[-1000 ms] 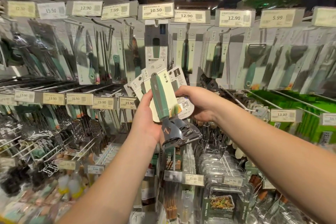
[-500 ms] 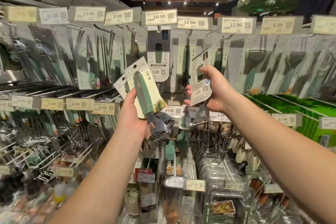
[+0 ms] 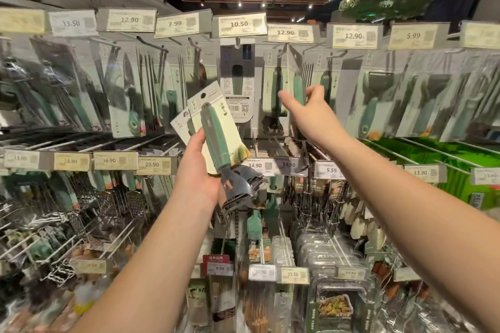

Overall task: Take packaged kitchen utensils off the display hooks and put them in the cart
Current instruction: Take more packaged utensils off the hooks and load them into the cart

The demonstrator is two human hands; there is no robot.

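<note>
The packaged utensil (image 3: 216, 140) has a green handle and a shiny metal head, and it is fixed to a pale card. It sits in front of the shelves, near the middle, tilted with the card end up and the metal head down. The left hand (image 3: 197, 170) holds it from behind and from the left side, with the thumb side against the card and the palm close to the metal head. One more card (image 3: 180, 127) peeks out just behind the first one, in the same hand.

The right hand (image 3: 308, 113) is up higher and to the right. It is at a second packaged utensil (image 3: 297, 81) with a green handle that hangs in the top row of hooks. The fingers are bent round its handle, and one finger points out to the left. I cannot tell how tight the hold is.

All around are rows of hooks (image 3: 273, 140) full of more packs, with price tags (image 3: 238, 25) above each row. One tag reads 10.50, and others read 12.90 and 5.99. Low down on the right are clear plastic boxes (image 3: 335, 303), and one of them has food shown on its label. What is inside the others is too blurry to tell
</note>
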